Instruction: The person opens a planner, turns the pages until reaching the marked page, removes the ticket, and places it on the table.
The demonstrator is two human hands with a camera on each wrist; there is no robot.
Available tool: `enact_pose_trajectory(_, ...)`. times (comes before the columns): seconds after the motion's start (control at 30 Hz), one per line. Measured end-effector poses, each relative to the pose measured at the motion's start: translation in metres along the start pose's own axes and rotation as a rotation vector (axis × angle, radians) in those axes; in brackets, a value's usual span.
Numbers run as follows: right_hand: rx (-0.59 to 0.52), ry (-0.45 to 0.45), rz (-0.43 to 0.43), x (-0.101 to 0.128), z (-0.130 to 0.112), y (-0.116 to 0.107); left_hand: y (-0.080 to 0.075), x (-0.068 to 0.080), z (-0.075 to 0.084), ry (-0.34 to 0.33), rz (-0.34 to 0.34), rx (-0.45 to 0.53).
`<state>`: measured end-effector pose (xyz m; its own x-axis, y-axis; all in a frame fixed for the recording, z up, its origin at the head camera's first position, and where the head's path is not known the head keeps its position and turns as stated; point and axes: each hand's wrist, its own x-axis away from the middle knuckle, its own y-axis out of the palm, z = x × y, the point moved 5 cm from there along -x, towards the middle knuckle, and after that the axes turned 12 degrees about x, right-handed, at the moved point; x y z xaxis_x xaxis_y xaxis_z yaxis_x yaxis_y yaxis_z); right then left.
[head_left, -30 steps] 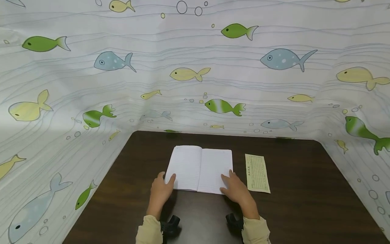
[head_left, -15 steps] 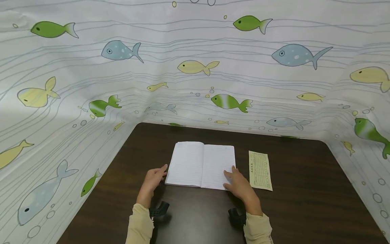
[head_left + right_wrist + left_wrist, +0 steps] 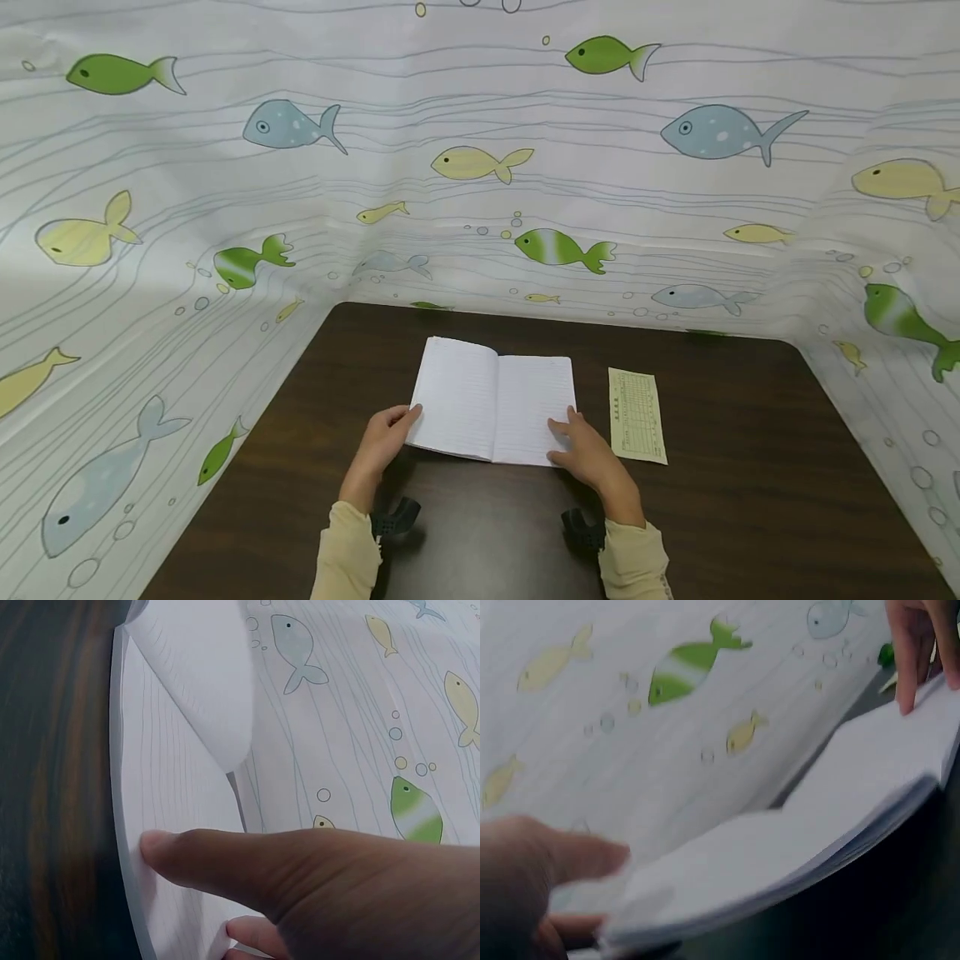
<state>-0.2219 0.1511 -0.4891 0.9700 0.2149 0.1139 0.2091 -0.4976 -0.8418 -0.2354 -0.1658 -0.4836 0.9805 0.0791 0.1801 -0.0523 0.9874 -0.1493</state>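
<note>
An open lined notebook (image 3: 491,404) lies in the middle of the dark brown table (image 3: 750,467). My left hand (image 3: 388,433) pinches its lower left corner. In the left wrist view the thumb (image 3: 551,859) lies on top of the pages (image 3: 832,817) and the left half is lifted off the table. My right hand (image 3: 587,450) rests flat on the lower right of the right page. In the right wrist view the thumb (image 3: 225,862) presses that page (image 3: 157,795) while the left half (image 3: 202,682) rises beyond it.
A yellowish printed slip (image 3: 637,415) lies flat just right of the notebook, beside my right hand. A white cloth with a fish print (image 3: 480,167) walls the table at the left, back and right. Black wrist mounts (image 3: 395,517) sit near the front edge.
My left hand slid off the left page to its outer edge, took hold of it and raised the notebook's left half. My right hand stayed on the right page.
</note>
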Motion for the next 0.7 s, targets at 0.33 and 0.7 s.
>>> enact_pose_trajectory(0.33, -0.083, -0.013, 0.063, -0.002, 0.007, -0.012, 0.086, 0.023, 0.030, 0.376, -0.510, -0.151)
enact_pose_trajectory(0.7, -0.094, -0.011, 0.150, 0.001, 0.016, 0.006, 0.115, 0.011, -0.022, 0.624, -0.552, -0.604)
